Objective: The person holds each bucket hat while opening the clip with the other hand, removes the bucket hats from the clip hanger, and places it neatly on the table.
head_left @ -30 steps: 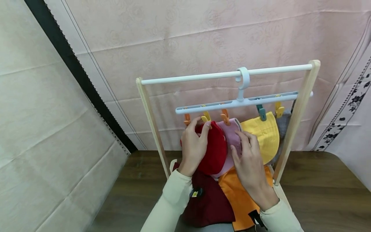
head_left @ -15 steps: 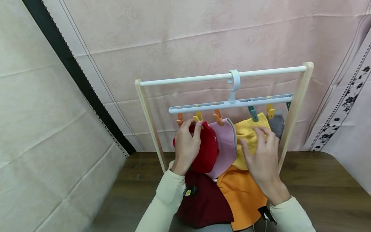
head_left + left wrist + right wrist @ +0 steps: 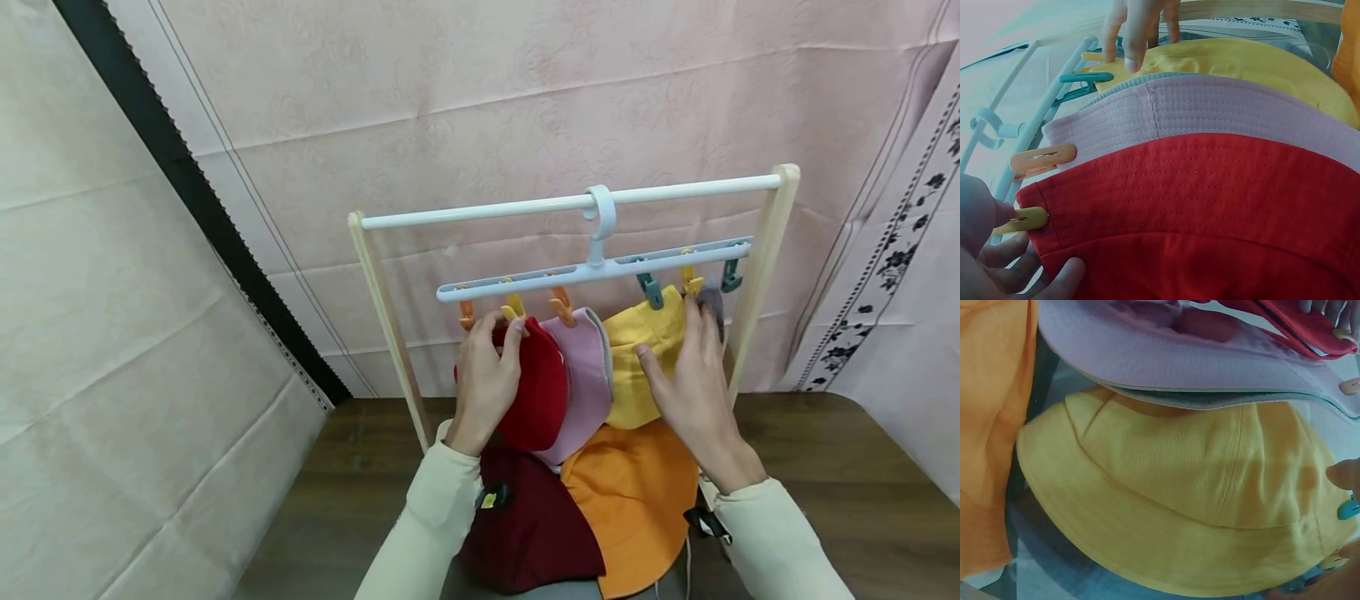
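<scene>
My left hand (image 3: 486, 379) pinches a yellow clothespin (image 3: 1025, 220) between thumb and fingers at the edge of a red bucket hat (image 3: 542, 387). My right hand (image 3: 701, 400) is at a yellow bucket hat (image 3: 637, 333), fingers straight up toward another yellow clothespin (image 3: 692, 282), thumb apart from them. In the right wrist view, its thumb is near a teal clothespin (image 3: 1349, 509) on the yellow hat's edge. Between the two hats hangs a pink bucket hat (image 3: 587, 375) at an orange clothespin (image 3: 562, 308). A grey hat (image 3: 1079, 562) is partly hidden behind the yellow one.
The clothespins hang from a light blue hanger (image 3: 596, 271), hooked on the white rod (image 3: 480, 214) of a wooden rack (image 3: 765, 275). A maroon hat (image 3: 528, 533) and an orange hat (image 3: 633, 500) lie in front. Below is a brown table (image 3: 330, 500).
My right hand has moved right and up, from the pink hat to the yellow hat and its clothespins. My left hand has stayed at the red hat's yellow clothespin.
</scene>
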{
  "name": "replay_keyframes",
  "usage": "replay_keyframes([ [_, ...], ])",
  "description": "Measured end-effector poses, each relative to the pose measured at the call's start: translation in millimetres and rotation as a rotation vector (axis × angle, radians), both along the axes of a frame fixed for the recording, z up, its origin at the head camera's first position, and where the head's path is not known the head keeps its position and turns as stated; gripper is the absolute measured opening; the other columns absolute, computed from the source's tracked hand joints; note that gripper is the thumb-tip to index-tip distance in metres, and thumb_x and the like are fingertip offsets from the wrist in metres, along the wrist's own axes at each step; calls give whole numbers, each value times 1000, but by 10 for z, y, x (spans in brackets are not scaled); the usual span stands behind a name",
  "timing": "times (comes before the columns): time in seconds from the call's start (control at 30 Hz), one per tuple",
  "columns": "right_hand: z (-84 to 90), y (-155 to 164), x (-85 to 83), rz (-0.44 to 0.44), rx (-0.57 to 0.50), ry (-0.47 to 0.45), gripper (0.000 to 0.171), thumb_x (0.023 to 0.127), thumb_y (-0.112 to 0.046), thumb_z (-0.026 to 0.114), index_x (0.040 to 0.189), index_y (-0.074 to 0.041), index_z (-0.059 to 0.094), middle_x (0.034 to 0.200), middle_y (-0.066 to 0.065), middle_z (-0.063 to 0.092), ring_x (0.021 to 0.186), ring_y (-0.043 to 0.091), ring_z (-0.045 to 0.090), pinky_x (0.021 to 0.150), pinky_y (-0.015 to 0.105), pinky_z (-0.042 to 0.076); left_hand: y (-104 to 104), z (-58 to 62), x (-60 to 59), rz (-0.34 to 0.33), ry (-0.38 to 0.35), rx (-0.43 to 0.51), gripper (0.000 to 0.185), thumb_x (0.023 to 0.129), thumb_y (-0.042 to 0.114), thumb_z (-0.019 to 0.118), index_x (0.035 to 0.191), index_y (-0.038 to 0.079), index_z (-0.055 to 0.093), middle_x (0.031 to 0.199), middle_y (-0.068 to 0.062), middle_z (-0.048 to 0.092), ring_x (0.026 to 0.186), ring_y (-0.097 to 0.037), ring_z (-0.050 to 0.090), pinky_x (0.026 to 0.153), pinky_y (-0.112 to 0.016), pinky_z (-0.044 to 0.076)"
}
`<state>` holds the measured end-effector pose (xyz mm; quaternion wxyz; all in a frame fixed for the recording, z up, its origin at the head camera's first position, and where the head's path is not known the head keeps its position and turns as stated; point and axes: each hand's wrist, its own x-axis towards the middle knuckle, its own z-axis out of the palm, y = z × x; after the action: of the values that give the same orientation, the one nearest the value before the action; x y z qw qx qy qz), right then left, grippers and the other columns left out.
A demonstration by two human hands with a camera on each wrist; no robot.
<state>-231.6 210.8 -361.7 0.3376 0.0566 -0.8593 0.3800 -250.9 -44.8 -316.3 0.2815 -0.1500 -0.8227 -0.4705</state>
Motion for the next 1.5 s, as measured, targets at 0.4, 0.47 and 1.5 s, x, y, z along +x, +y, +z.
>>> replay_keyframes([
  [0.4, -54, 9, -15, 43, -52, 20, 84, 103, -18, 70, 166, -2, 17, 168, 32, 11, 151, 56, 22, 113, 75, 29, -193, -16, -126, 63, 33, -16, 23, 108, 23, 61, 119, 5, 71, 110, -11, 70, 95, -25, 64, 81, -41, 56],
  [0.47, -65, 12, 15, 23, -79, 49, 79, 104, -17, 69, 164, 1, 22, 164, 31, 17, 145, 56, 29, 112, 73, 31, -224, -16, -158, 70, 43, -14, 22, 109, 22, 61, 118, 4, 71, 110, -12, 70, 96, -26, 64, 82, -43, 55],
  [1.5, -322, -309, 289, -6, -87, -17, 39, 99, -20, 78, 124, 3, 59, 90, 16, 64, 73, 24, 62, 58, 28, 47, -257, -207, -88, 213, 295, 160, 56, 99, 18, 70, 149, 4, 48, 149, -15, 47, 138, -32, 46, 111, -49, 45],
])
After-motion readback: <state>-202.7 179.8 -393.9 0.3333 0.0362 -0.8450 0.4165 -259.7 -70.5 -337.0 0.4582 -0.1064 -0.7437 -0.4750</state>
